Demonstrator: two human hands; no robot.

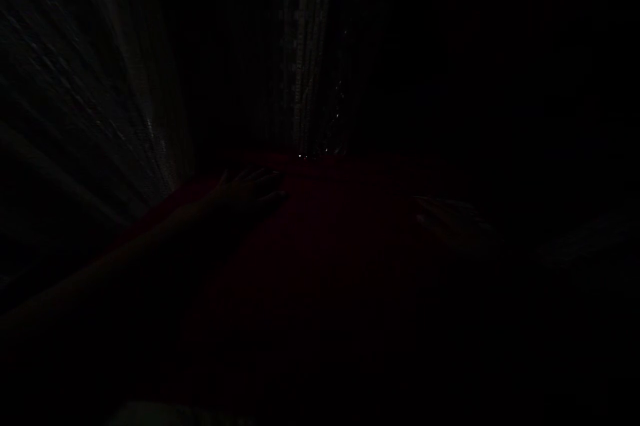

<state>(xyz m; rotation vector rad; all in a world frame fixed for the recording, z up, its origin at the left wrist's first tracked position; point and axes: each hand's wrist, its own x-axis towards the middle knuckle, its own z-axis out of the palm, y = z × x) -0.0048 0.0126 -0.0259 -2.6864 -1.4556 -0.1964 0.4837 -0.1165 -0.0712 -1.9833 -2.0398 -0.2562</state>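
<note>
The picture is very dark. A dark red surface (320, 233), perhaps cloth, spreads between my two hands. My left hand (245, 189) reaches in from the left and lies on its far left part, fingers stretched out and apart, with nothing visible in them. On the right, dimmer still, my right hand (447, 219) is at the red surface with its fingers extended. No object shows in it, though its lower part fades into shadow.
Hanging curtain-like fabric (120, 79) borders the surface on the left. Behind it, a lighter patterned strip (305, 46) hangs down, with small bright specks near its foot. A pale patch (165, 413) shows at the bottom edge. Darkness hides the right side.
</note>
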